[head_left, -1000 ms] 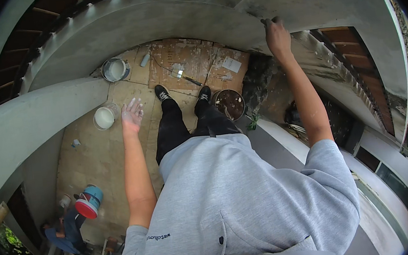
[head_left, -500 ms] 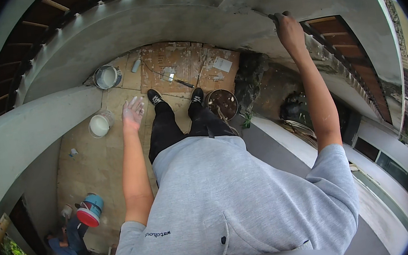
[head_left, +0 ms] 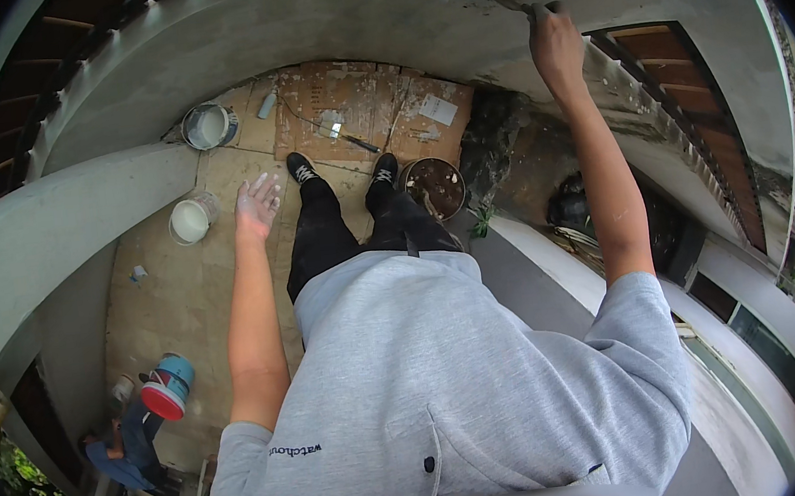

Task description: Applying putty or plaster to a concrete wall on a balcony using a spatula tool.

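My right hand (head_left: 555,45) is raised far out at the upper right, fingers wrapped round the dark handle of a putty knife (head_left: 509,3). The thin blade lies at the grey plastered wall (head_left: 375,32), close to a dark, rough patch. Whether its edge presses on the surface I cannot tell. My left hand (head_left: 258,206), smeared with white, hangs open over the tiled floor with its fingers apart and nothing in it. The nearest thing beside it is a white bucket (head_left: 191,218).
Stained cardboard (head_left: 329,105) covers the floor before my feet, with a long-handled tool (head_left: 359,143) on it. Another bucket (head_left: 209,126) stands by the wall. A round pot of soil (head_left: 435,188) is beside my right foot. At lower left, a person (head_left: 128,451) sits near a blue-and-red bucket (head_left: 168,386).
My right hand has shifted slightly up and left along the wall with the putty knife, and more of the blade shows. My left hand stays open, its place little changed.
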A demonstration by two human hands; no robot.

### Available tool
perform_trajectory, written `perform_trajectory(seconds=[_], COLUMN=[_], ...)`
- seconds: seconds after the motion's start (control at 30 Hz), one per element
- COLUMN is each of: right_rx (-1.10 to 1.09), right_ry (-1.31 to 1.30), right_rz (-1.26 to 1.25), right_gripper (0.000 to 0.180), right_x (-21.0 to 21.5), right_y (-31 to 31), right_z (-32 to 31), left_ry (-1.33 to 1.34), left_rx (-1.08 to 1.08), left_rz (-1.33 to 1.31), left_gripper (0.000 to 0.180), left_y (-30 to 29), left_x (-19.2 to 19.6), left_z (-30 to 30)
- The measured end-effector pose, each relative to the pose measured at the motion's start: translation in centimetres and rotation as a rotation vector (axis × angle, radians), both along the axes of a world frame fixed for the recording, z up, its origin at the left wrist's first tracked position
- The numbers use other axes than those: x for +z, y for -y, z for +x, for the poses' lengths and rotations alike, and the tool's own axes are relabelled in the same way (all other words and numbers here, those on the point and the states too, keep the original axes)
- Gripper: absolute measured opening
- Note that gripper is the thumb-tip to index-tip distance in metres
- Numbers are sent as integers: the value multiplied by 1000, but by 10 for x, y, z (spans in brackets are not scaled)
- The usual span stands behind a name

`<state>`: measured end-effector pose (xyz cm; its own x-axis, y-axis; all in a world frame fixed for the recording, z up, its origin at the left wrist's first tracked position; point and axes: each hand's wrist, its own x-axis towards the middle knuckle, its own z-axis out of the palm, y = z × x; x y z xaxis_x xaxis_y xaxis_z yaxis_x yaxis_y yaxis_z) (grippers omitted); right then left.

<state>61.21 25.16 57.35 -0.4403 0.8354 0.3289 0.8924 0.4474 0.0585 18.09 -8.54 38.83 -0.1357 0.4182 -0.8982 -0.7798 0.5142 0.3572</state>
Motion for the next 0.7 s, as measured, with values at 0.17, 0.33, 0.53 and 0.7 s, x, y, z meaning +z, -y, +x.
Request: perform_trajectory(seconds=[0.17, 0.33, 0.53, 0.7], right_rx=[108, 50, 80, -8], right_ry=[24, 154, -21, 145], right_rz=[-63, -115, -48, -169], right_gripper=[11, 9, 13, 12], right_x=[12, -28, -8, -50], right_y=[-6, -23, 9, -12], right_z=[8, 0, 1, -1], left_ry=[8, 34, 29, 9], left_rx=[-30, -98, -16, 45], left_rz=[-23, 82, 86, 30], left_gripper=[52, 52, 52, 52], left_y=[4, -19, 10, 14], left_x=[-6, 0, 8, 6], left_z=[5, 19, 7, 0])
